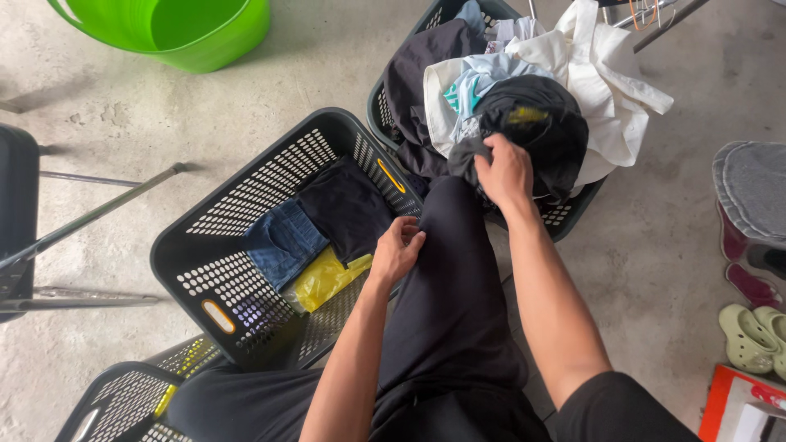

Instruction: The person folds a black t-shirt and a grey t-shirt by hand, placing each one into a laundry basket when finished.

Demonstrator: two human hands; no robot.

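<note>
Right hand [505,173] is closed on a black garment [532,131], with the fingers pinching its cloth at the near edge of the pile. This garment lies on top of a full dark laundry basket [565,214] at about one o'clock in the view, together with a white shirt [610,82], a light blue piece [475,82] and a dark purple-grey cloth [417,74]. Left hand [397,250] sits at the centre, with fingers curled together loosely on the person's knee in black trousers [450,311]; it seems to grip the trouser cloth, but this I cannot tell for sure. At nine o'clock from this hand stands a second dark basket [246,196] with orange handle slots, and inside it lie folded blue jeans [282,241], a folded black piece [348,209] and something yellow [323,278]. A third basket [123,397] shows at seven o'clock. A green tub [188,37] is at eleven o'clock, and pale green clogs [753,336] are at four o'clock.
</note>
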